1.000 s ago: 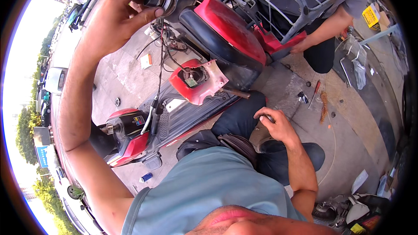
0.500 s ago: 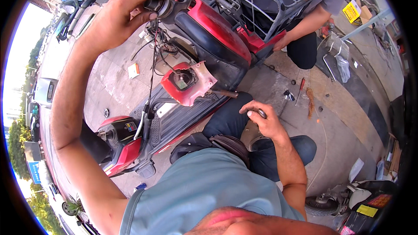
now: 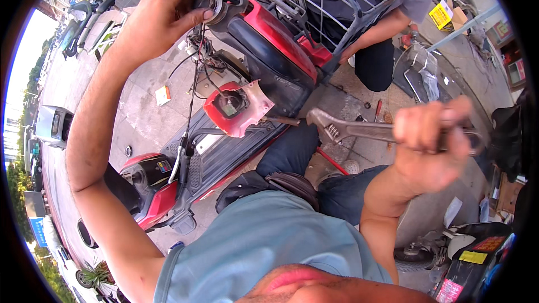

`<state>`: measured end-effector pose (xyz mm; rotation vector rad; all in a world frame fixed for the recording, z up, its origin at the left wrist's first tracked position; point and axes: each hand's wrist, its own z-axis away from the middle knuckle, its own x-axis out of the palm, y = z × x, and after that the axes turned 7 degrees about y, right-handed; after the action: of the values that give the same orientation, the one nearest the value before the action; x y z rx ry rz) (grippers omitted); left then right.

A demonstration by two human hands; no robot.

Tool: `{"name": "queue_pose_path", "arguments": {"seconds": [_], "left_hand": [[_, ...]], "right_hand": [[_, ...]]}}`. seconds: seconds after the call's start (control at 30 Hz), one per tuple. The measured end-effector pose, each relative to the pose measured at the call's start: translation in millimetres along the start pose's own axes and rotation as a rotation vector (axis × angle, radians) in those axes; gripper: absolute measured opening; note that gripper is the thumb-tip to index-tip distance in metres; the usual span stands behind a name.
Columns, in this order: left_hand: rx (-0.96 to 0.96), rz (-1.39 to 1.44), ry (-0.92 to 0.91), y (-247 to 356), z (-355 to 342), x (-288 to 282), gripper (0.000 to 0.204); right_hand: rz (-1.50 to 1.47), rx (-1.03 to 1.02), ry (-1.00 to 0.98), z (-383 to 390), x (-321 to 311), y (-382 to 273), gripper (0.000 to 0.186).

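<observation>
Here, the right hand [image 3: 431,147] grips a dull metal wrench [image 3: 368,129].

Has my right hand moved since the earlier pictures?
Yes, rightward: your right hand was left of the screwdriver on the ground and is now right of it, holding a wrench.

A worn grey adjustable wrench [image 3: 368,131] is held in the right hand [image 3: 429,137], on the right, its head pointing left and its worm screw showing. At far left, a ribbed metal ring [image 3: 217,9] caps a dark neck, the left hand [image 3: 171,17] against it.
</observation>
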<state>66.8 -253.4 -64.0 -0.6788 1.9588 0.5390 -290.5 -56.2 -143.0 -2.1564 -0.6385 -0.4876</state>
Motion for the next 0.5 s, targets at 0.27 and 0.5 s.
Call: {"name": "queue_pose_path", "arguments": {"seconds": [0.27,0.5], "left_hand": [[0.176,0.416,0.093,7.9,-5.6,8.0,0.040],[0.085,0.092,-0.009,0.1,-6.7,1.0,0.031]], "right_hand": [[-0.198,-0.201,-0.030,-51.6,-1.3,-47.7,0.024],[-0.181,-0.177,0.042,-47.6,-9.0,-38.9,0.025]]}}
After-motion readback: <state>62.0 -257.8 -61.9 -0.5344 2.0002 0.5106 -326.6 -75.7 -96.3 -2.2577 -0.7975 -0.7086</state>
